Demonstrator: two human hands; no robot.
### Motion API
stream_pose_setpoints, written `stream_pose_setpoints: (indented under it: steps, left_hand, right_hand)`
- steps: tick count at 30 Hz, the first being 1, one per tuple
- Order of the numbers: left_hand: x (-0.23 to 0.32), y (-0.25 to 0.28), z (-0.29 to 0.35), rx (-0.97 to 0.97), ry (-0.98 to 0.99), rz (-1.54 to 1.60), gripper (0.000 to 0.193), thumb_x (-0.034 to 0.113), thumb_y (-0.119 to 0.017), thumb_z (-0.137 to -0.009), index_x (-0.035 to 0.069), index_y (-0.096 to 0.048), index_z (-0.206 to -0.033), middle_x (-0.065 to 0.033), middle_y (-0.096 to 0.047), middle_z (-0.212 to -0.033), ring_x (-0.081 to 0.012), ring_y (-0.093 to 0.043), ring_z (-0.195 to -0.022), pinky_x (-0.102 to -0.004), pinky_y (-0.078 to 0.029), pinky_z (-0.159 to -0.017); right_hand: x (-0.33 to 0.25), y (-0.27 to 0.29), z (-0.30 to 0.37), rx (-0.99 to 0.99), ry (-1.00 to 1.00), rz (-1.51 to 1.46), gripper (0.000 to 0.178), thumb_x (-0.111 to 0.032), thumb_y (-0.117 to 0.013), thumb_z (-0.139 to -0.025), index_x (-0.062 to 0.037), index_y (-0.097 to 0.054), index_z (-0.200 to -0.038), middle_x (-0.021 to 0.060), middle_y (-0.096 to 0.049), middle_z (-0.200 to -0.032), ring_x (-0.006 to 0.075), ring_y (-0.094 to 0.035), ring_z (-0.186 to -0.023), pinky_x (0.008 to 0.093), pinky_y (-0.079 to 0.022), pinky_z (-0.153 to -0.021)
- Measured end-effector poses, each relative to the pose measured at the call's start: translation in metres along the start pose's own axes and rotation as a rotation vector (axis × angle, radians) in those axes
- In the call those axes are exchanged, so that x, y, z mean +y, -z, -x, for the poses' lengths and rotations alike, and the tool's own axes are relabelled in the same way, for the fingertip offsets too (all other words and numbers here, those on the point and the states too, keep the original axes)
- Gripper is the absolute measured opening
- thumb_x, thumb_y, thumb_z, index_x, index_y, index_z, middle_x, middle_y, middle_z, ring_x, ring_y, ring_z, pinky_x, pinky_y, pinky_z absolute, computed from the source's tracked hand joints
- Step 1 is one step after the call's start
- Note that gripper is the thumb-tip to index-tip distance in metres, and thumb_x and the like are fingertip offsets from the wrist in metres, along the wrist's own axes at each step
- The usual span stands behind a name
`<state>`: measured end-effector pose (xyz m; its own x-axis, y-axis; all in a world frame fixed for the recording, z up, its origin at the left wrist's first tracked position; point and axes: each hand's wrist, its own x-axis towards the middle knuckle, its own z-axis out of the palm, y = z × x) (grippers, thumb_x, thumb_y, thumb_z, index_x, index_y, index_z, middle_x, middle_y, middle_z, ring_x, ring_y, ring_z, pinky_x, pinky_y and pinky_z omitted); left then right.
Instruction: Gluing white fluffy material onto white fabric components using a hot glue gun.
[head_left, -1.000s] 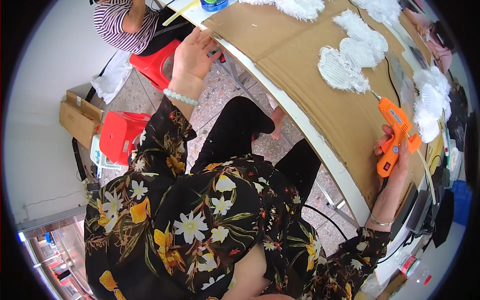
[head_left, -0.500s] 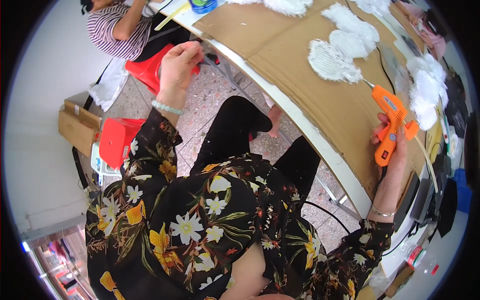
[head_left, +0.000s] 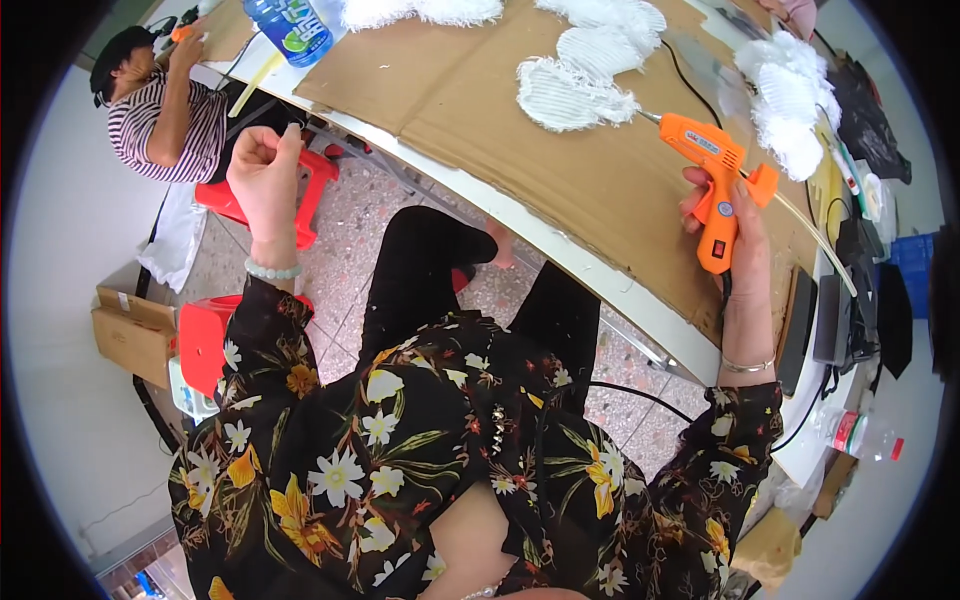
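Observation:
My right hand (head_left: 748, 235) is wrapped round the handle of an orange hot glue gun (head_left: 707, 150), with a pale glue stick (head_left: 820, 235) trailing from its back. The gun's nozzle points left, at the edge of a white fringed, ribbed fabric piece (head_left: 567, 95) lying on the cardboard (head_left: 480, 140). Off the table's left edge I hold up my left hand (head_left: 262, 185), thumb and fingers pinched together. Whatever is between those fingertips, if anything, is too small to name.
More white fringed pieces (head_left: 785, 105) lie at the right. A blue-labelled bottle (head_left: 290, 30) stands at the table's far left. Beyond my left hand, a person in a striped shirt (head_left: 165, 130) sits on a red stool (head_left: 315, 195). A clear bottle (head_left: 862, 434) lies at lower right.
The whole view has shifted, so the table and its things appear farther left. My right hand still grips the glue gun; my left hand stays raised and pinched, now turned slightly.

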<state>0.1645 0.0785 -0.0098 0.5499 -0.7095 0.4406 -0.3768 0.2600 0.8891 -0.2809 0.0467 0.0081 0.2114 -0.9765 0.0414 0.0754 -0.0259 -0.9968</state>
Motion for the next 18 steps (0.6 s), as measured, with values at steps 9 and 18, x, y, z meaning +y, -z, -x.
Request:
stream_pose_setpoints:
  steps: [9,18]
  left_hand:
    - [0.053,-0.09,0.004,-0.665,-0.608,-0.151,0.049,0.0,-0.055,-0.078,0.006,-0.048,-0.126,-0.0165,-0.06,-0.107,-0.0269,-0.054,-0.111,-0.0328,-0.042,-0.093]
    - [0.061,-0.133,0.015,-0.779,-0.862,-0.285,0.022,0.01,-0.056,-0.084,0.006,-0.058,-0.105,-0.01,-0.063,-0.087,-0.0317,-0.055,-0.106,-0.0392,-0.042,-0.091]
  right_hand:
    - [-0.02,-0.012,0.001,0.01,-0.019,0.084,0.051,-0.039,-0.039,-0.093,0.0057,-0.056,-0.11,0.0099,-0.061,-0.078,0.0133,-0.053,-0.065,0.0245,-0.043,-0.063]
    - [-0.041,-0.026,-0.024,-0.065,-0.021,0.189,0.042,-0.029,-0.043,-0.093,0.0055,-0.052,-0.115,0.0143,-0.063,-0.095,0.0157,-0.057,-0.07,0.0264,-0.046,-0.063]
